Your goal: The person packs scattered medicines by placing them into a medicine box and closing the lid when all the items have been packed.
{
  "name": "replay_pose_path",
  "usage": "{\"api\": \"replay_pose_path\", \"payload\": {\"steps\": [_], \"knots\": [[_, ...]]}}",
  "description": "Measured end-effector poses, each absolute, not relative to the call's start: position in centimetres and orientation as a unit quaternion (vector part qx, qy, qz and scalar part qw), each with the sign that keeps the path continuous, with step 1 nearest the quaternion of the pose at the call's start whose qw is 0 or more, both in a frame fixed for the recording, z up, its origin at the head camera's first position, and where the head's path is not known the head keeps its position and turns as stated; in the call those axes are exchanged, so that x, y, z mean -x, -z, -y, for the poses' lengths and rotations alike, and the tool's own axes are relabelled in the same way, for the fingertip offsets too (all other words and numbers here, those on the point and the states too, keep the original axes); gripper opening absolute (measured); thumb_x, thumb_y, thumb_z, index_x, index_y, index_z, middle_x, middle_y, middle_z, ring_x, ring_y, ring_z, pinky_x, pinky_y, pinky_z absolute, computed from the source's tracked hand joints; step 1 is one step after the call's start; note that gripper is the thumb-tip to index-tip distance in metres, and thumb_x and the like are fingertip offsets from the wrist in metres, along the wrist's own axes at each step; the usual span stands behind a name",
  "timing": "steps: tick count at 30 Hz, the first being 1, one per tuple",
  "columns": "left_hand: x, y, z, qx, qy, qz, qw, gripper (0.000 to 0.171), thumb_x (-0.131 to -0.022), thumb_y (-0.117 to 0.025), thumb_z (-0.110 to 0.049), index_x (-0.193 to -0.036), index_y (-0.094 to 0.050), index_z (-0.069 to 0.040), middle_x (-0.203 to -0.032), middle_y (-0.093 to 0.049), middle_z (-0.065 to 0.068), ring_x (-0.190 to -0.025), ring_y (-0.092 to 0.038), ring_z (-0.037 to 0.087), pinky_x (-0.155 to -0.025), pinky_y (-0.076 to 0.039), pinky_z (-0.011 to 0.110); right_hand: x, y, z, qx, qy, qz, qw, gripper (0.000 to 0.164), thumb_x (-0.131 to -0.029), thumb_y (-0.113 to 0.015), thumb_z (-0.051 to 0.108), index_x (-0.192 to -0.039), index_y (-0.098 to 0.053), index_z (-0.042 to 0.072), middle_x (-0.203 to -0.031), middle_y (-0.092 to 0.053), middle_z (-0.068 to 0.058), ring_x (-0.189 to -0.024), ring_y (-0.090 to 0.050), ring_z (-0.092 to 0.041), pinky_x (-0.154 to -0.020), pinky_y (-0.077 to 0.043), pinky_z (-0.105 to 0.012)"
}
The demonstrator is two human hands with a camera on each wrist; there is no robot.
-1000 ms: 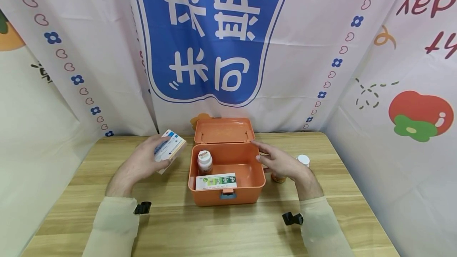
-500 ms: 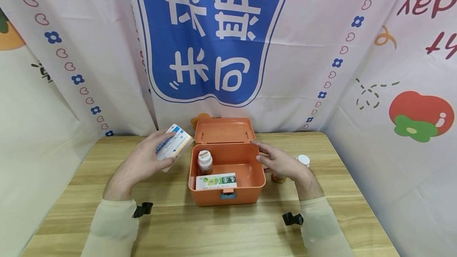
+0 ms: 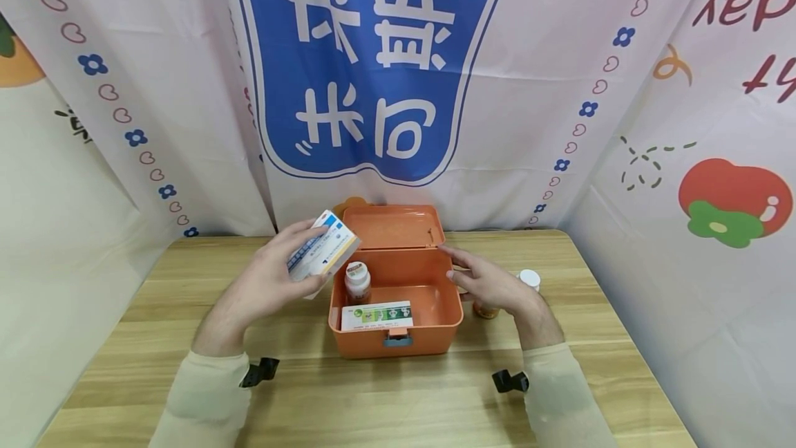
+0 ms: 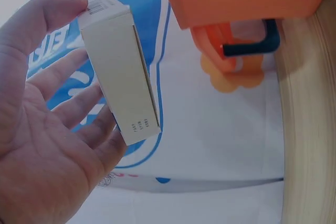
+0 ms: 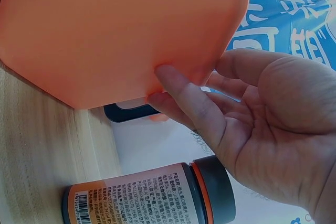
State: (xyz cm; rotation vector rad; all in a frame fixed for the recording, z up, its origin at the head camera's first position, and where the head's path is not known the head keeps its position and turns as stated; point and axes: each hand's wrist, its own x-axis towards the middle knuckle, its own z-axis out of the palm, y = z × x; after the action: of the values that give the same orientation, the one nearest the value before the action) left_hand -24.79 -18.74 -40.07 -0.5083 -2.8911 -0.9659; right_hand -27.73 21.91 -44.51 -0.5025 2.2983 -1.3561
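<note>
Pinching carton [image 3: 322, 252] in left hand [image 3: 267, 282], ten o'clock from case [image 3: 430, 343], lengthwise toward one; merely touching case with loose-fingered right hand [image 3: 488, 283].

Bottle [image 3: 357, 286] behind carton [image 3: 376, 316] in box [image 3: 428, 343]; right, one bottle [image 5: 137, 198], perhaps two

The case [image 3: 367, 347] is orange, the held carton [image 3: 320, 254] white with blue and yellow, the table [image 3: 373, 406] wood-grained.

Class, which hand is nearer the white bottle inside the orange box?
Left. The left hand is left of the bottle; the right hand, farther off, touches the box on its right.
</note>
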Motion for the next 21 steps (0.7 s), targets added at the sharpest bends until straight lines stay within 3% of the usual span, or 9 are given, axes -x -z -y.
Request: {"api": "replay_pose_path", "payload": {"steps": [9, 21], "knots": [[24.5, 40.2, 17.1, 0.204, 0.340, 0.917, 0.050, 0.087, -0.084, -0.085, -0.018, -0.159, -0.045, -0.038, -0.172, -0.034, -0.002, -0.125, -0.059, 0.030, -0.097, -0.056, 0.045, 27.7, 44.4, -21.9, 0.179, 0.492, -0.825, 0.214, 0.060, -0.113, -0.049, 0.019, -0.168, -0.027, 0.027, -0.175, -0.028, -0.013, -0.151, -0.048, -0.042, -0.102, -0.062, -0.044], [23.7, 40.6, 14.9, 0.239, 0.356, 0.902, 0.038, 0.086, -0.084, -0.086, -0.020, -0.157, -0.045, -0.043, -0.172, -0.032, -0.008, -0.127, -0.057, 0.027, -0.093, -0.058, 0.038, 27.7, 44.3, -21.9, 0.182, 0.490, -0.826, 0.211, 0.060, -0.113, -0.050, 0.019, -0.168, -0.028, 0.027, -0.175, -0.028, -0.013, -0.148, -0.051, -0.042, -0.100, -0.063, -0.044]]}}
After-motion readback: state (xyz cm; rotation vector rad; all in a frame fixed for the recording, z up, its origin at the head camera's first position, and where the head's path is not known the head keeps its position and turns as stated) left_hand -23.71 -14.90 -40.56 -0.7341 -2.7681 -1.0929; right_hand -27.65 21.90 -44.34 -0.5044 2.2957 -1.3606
